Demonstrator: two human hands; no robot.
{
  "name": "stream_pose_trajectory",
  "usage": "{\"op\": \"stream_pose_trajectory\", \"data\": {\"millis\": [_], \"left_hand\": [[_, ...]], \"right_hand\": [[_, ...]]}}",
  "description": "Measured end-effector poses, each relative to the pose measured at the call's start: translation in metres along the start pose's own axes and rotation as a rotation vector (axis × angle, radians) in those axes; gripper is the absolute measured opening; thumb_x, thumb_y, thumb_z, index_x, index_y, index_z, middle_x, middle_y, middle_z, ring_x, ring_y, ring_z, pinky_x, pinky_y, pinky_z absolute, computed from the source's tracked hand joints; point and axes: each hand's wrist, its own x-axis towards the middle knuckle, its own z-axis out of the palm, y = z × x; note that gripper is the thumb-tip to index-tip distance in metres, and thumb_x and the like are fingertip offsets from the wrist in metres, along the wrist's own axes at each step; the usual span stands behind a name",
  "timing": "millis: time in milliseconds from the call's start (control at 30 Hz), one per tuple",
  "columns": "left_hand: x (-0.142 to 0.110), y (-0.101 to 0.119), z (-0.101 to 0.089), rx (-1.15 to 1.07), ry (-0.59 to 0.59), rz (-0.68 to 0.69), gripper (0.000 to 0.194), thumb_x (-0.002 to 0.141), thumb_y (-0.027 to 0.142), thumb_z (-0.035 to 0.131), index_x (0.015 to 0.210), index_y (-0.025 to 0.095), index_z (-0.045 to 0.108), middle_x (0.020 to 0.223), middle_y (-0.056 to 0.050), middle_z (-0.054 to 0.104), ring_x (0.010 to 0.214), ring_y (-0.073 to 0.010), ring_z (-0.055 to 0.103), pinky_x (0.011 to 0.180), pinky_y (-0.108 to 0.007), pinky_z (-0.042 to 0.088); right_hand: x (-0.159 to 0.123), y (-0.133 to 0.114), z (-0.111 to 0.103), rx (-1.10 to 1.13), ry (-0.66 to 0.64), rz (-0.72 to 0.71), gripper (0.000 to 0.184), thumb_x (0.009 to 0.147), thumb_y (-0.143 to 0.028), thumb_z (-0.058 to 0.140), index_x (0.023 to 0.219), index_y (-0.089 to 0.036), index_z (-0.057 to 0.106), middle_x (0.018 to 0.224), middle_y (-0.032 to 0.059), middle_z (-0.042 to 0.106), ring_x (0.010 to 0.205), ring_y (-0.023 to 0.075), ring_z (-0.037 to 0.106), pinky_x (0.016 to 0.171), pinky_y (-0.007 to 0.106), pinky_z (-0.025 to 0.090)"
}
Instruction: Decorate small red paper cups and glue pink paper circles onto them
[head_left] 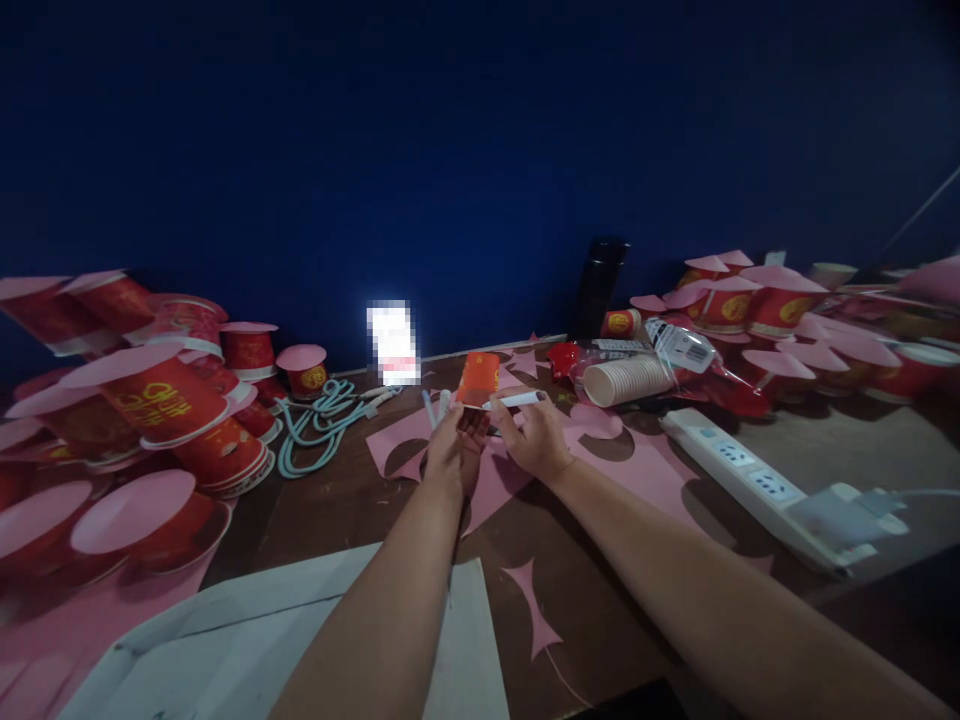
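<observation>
A red-orange paper cup (478, 377) with yellow print stands upside down over the middle of the table, its rim toward me. My left hand (452, 452) is closed on the cup's lower edge from the left. In my right hand (538, 438) is a white marker pen (517, 400), gripped between thumb and fingers and lying nearly level. The pen's left end is close to the cup's rim; whether it touches cannot be made out. Beneath both hands lie pink paper sheets (652, 465) with round cut-outs.
Stacked red cups with pink discs (169, 385) crowd the left, more (784, 300) the right. A coiled cable (315, 430), a lit, blurred-out screen (394, 342), a black bottle (598, 288), bagged paper cups (628, 379) and a power strip (750, 480) surround my hands. A white sheet (247, 630) lies in front.
</observation>
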Motion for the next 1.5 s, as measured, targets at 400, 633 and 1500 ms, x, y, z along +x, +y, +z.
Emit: {"op": "stream_pose_trajectory", "data": {"millis": [400,633,1500], "left_hand": [[-0.0051,0.0027,0.0054,0.056,0.010,-0.037,0.014,0.086,0.011,0.052,0.094,0.015,0.063,0.074,-0.005,0.070,0.067,-0.0125,0.067,0.076,-0.027,0.054],[-0.0011,0.0015,0.0024,0.050,0.027,-0.037,0.015,0.085,0.011,0.054,0.096,0.014,0.064,0.075,-0.005,0.070,0.068,-0.0126,0.067,0.074,-0.026,0.054],[-0.0045,0.0020,0.0059,0.060,0.020,-0.015,0.018,0.085,0.011,0.053,0.099,0.017,0.062,0.077,-0.004,0.070,0.069,-0.0133,0.068,0.071,-0.026,0.054]], "right_hand": [[0.0015,0.0031,0.0006,-0.012,0.044,0.044,0.015,0.092,-0.027,0.051,0.098,-0.021,0.064,0.097,0.0077,0.071,0.097,0.0220,0.065,0.087,0.037,0.049],[0.0003,0.0013,0.0004,-0.007,0.038,0.028,0.014,0.091,-0.027,0.051,0.091,-0.020,0.064,0.093,0.0068,0.072,0.092,0.0207,0.066,0.085,0.036,0.048],[0.0013,0.0012,-0.0013,-0.004,0.040,0.032,0.015,0.091,-0.026,0.052,0.093,-0.020,0.065,0.094,0.0069,0.072,0.093,0.0206,0.066,0.085,0.035,0.049]]}}
